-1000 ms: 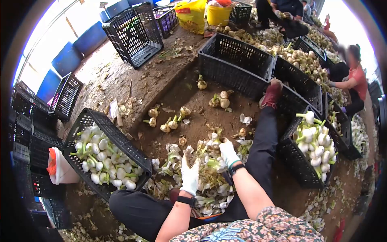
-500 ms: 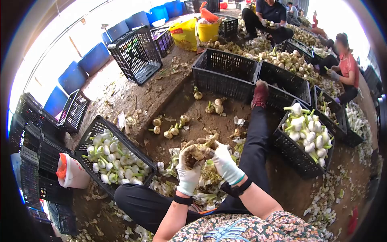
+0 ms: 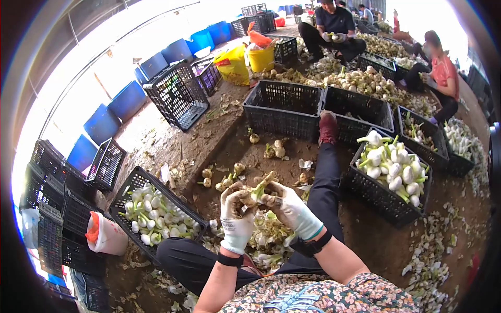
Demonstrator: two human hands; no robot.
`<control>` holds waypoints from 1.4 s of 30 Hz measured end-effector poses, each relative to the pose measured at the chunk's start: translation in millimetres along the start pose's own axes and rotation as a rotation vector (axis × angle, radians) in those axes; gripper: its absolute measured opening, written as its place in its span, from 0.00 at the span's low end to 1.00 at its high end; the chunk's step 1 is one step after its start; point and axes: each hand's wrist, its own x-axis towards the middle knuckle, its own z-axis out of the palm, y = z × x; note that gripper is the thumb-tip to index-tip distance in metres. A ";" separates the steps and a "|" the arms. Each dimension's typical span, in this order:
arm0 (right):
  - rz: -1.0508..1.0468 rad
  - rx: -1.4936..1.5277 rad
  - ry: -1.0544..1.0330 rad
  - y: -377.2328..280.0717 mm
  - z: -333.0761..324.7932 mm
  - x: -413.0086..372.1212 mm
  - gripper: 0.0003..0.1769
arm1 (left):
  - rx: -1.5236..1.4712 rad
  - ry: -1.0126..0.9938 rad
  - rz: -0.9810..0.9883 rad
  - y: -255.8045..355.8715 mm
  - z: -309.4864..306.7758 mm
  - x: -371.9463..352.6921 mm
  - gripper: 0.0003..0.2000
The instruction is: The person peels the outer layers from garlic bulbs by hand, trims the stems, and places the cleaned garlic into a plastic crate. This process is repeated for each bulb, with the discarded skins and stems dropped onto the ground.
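Note:
Between my hands, in front of my lap, is a garlic bulb (image 3: 258, 194) with brown, soiled skin and a pale green-white patch showing near its stem. My left hand (image 3: 237, 216), in a dirty white glove, has its fingers curled round the bulb's left side. From the right, my gloved right hand (image 3: 291, 207) pinches the bulb and stem with thumb and fingers. The fingers hide part of the garlic. Peelings (image 3: 269, 232) are heaped on the ground below my hands. Several unpeeled garlic bulbs (image 3: 228, 180) lie just beyond them.
A crate of white garlic (image 3: 156, 211) stands at my left, another crate of garlic (image 3: 391, 169) at my right. Black crates (image 3: 282, 112) line up ahead, my right foot (image 3: 327, 128) against them. Two people (image 3: 334, 26) (image 3: 443, 78) sit by the garlic pile (image 3: 365, 86).
My hands have turned the garlic bulb, and a pale green-white part now shows where brown skin faced me. The camera view has shifted slightly, so the surroundings sit lower.

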 end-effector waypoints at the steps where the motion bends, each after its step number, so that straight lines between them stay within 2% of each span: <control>1: -0.004 0.003 -0.001 4.1 1.2 1.5 0.22 | 0.065 -0.041 -0.014 14.2 -3.6 2.0 0.24; 3: 0.146 0.230 0.092 15.1 1.2 2.6 0.22 | 0.113 -0.075 0.035 23.1 -13.7 4.8 0.26; 4: 0.148 0.233 0.085 14.3 2.5 1.4 0.22 | 0.150 -0.103 0.078 26.3 -17.8 5.2 0.28; 6: 0.161 0.208 0.029 13.3 4.6 -0.6 0.18 | -0.294 -0.097 -0.276 30.8 -25.7 -3.8 0.28; 7: 0.156 0.023 0.003 18.3 -0.8 1.2 0.16 | -0.410 -0.099 -0.351 36.3 -31.4 -5.7 0.28; 8: 0.162 0.027 -0.002 24.3 -4.3 2.2 0.16 | -0.528 -0.103 -0.426 44.0 -36.8 -8.0 0.28; 9: -0.033 -0.069 -0.103 30.7 -7.4 2.8 0.16 | -0.523 -0.099 -0.429 50.9 -41.1 -10.4 0.28; 10: -0.230 -0.165 -0.202 36.8 -11.2 4.5 0.16 | -0.704 -0.086 -0.546 57.2 -44.8 -12.5 0.29; 11: -0.298 -0.437 -0.182 42.4 -14.5 8.5 0.17 | -0.887 -0.072 -0.662 59.6 -47.1 -14.2 0.29; 12: -0.296 -0.438 -0.183 48.4 -19.1 4.7 0.17 | -0.888 -0.070 -0.662 58.7 -46.2 -18.2 0.29; 14: -0.134 -0.470 -0.178 36.7 -2.7 -8.2 0.15 | -0.829 0.009 -0.683 53.4 -41.9 -31.0 0.30; 15: -0.087 -0.457 -0.094 46.1 -5.6 -8.0 0.14 | -0.752 -0.065 -0.557 37.0 -41.9 -42.1 0.31; 16: -0.077 -0.458 -0.088 52.7 -7.7 -9.8 0.14 | -0.551 -0.052 -0.469 32.6 -37.3 -43.7 0.30; 18: 0.027 -0.163 -0.024 64.1 -12.3 -11.1 0.22 | -0.644 0.000 -0.631 28.5 -41.3 -46.6 0.29; 19: 0.164 -0.223 0.049 64.4 -20.8 -6.7 0.23 | -0.808 -0.004 -0.747 24.8 -46.0 -43.7 0.29; 20: 0.072 -0.169 0.071 71.1 -22.9 -4.3 0.23 | -0.972 -0.005 -0.861 21.3 -50.5 -40.5 0.28; 22: 0.113 -0.197 0.103 74.0 -32.5 -4.3 0.22 | -1.013 -0.034 -0.878 12.3 -48.9 -42.4 0.28; 24: -0.189 -0.495 -0.018 77.1 -15.8 -8.6 0.20 | -0.407 -0.005 -0.512 -12.0 -35.8 -52.8 0.30; 26: -0.130 -0.478 0.021 79.3 -17.6 -4.4 0.16 | -0.404 -0.033 -0.496 -14.6 -41.9 -48.0 0.30; 28: 0.197 0.019 0.325 83.5 -40.7 8.1 0.14 | -0.721 -0.097 -0.624 -11.4 -50.1 -41.9 0.29; 29: 0.178 0.262 0.485 103.8 -73.5 24.2 0.08 | -0.767 -0.126 -0.732 -6.4 -55.2 -37.5 0.31; 30: 0.069 0.130 0.361 98.8 -87.2 25.2 0.12 | -0.768 -0.116 -0.735 -7.0 -57.3 -38.6 0.31; 32: 0.185 -1.055 0.180 69.1 -77.5 27.0 0.21 | -0.809 -0.121 -0.716 -10.2 -62.8 -40.0 0.30; 33: 0.094 -1.580 0.204 74.8 -65.5 20.9 0.27 | -0.808 -0.115 -0.719 -13.8 -63.8 -39.4 0.30; 34: -0.146 -1.596 0.142 79.5 -61.2 16.6 0.27 | -0.711 -0.136 -0.694 -17.8 -64.3 -41.4 0.32; 36: -0.216 -1.348 -0.151 50.5 -23.1 20.2 0.22 | -0.525 -0.183 -0.641 -23.8 -61.4 -45.3 0.35; 37: -0.213 -1.300 -0.277 37.9 -4.8 20.2 0.17 | -0.434 -0.217 -0.645 -21.0 -61.0 -43.2 0.36; 38: -0.200 -1.336 -0.288 36.2 5.8 19.9 0.12 | -0.438 -0.219 -0.647 -21.4 -60.2 -43.0 0.36; 40: -0.200 -1.462 -0.335 36.1 6.3 25.0 0.11 | -0.351 -0.244 -0.587 -22.8 -60.9 -41.8 0.37; 41: -0.200 -1.462 -0.332 34.5 6.7 28.4 0.11 | -0.211 -0.303 -0.486 -25.6 -64.2 -42.3 0.37; 42: -0.156 -1.545 -0.414 31.8 7.4 32.0 0.12 | -0.211 -0.304 -0.488 -25.6 -64.4 -42.5 0.37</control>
